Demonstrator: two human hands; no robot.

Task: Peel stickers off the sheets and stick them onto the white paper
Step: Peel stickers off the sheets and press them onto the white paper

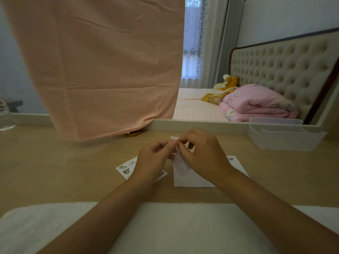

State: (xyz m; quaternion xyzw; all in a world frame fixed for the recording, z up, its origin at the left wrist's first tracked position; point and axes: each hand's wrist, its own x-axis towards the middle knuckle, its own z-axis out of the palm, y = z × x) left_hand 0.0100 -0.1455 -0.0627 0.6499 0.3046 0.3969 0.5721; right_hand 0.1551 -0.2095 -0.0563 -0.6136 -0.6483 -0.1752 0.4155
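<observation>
Hanging pink cloth (95,66) over mirror (260,22), clear tray (286,143) right of white paper (192,180).

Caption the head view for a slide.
Left hand and right hand pinch a small sheet over the white paper.

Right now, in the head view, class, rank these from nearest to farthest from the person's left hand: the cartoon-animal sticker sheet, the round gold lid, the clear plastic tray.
1. Cartoon-animal sticker sheet, partly under the left hand.
2. Round gold lid, behind and slightly left.
3. Clear plastic tray, far right.
</observation>
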